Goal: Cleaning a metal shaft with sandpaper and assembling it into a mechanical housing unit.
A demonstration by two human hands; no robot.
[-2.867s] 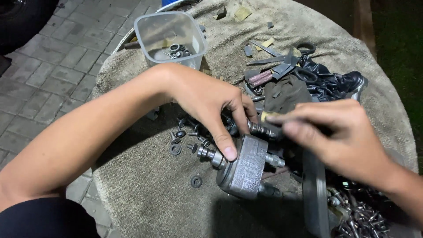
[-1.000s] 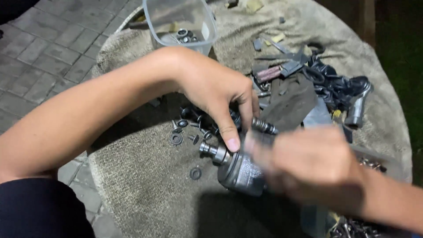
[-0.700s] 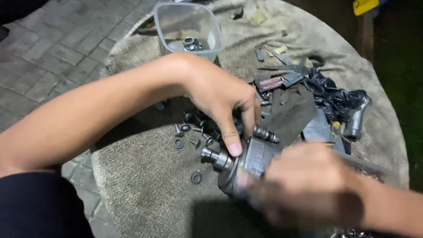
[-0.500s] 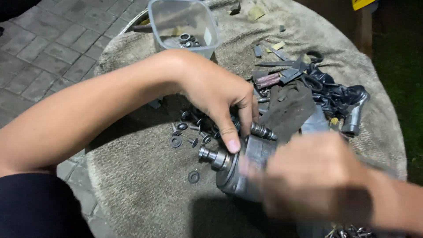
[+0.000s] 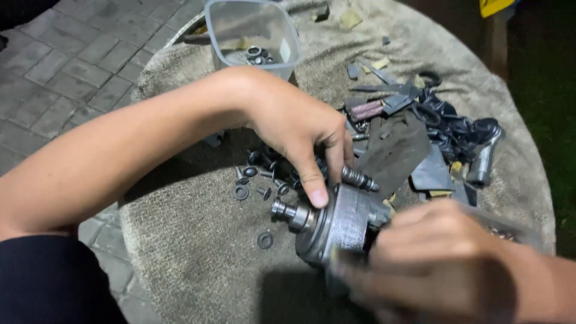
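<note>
Centre of cloth-covered round table (image 5: pixel 198 258): grey metal housing (image 5: pixel 342 225), lying on its side, stepped shaft stub (image 5: pixel 288 213) pointing left, threaded stud (image 5: pixel 359 178) sticking out at the upper right. Left hand (image 5: pixel 300 129) reaching in from the left, thumb tip pressed down on the housing rim, fingers curled over the far side by the stud; read as a pinch pinning the housing to the cloth. Right hand (image 5: pixel 432 264) low at the near right end of the housing, touching or covering that end; too blurred to tell whether closed on the housing, on a tool or on nothing. Hands close together, one at each side of the same part. Just left of the housing: scatter of small dark washers (image 5: pixel 241 192), plus one lone ring (image 5: pixel 264 240) nearer the table edge. Far edge: clear plastic tub (image 5: pixel 252 36) with a few more rings inside. Right of the left hand: dark sheet offcuts (image 5: pixel 396 153), tangle of black rubber pieces (image 5: pixel 456 129), small metal cylinder (image 5: pixel 482 163). Judged step: work on the right end of the housing, with the left hand as a brace. Judged need for the next move: firm downward hold against rolling on the soft cloth, right-hand effort kept in line with the housing axis, loose washers left clear of the sweep of either wrist.
</note>
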